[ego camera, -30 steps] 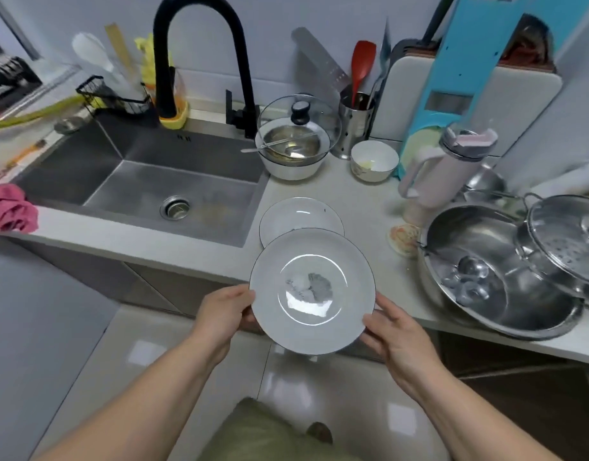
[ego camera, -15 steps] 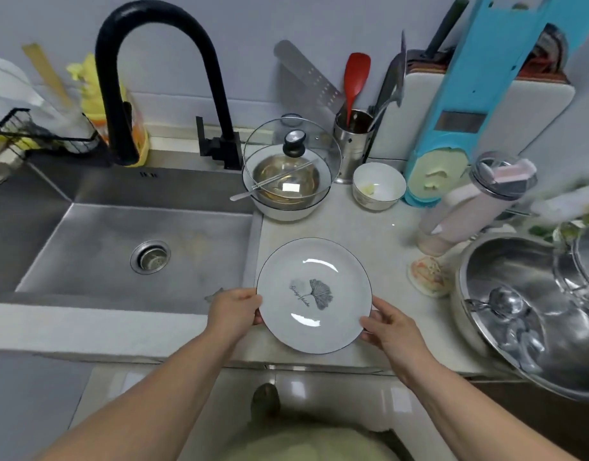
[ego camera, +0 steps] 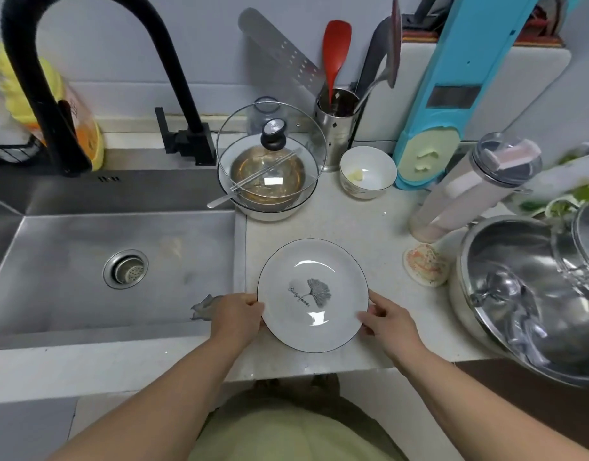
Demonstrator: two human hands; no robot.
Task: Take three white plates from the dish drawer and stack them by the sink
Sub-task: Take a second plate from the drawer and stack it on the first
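Two hands on one white plate (ego camera: 312,295), on the countertop (ego camera: 359,227) just right of the sink (ego camera: 97,261).

From the left: your left hand (ego camera: 236,319) curls its fingers around the plate's left rim, beside the sink's edge. The plate has a thin dark rim line and a grey leaf print at its centre; whether another plate lies under it cannot be told. Your right hand (ego camera: 387,322) grips the right rim, thumb on top. Beyond it sits a steel pot (ego camera: 532,294).
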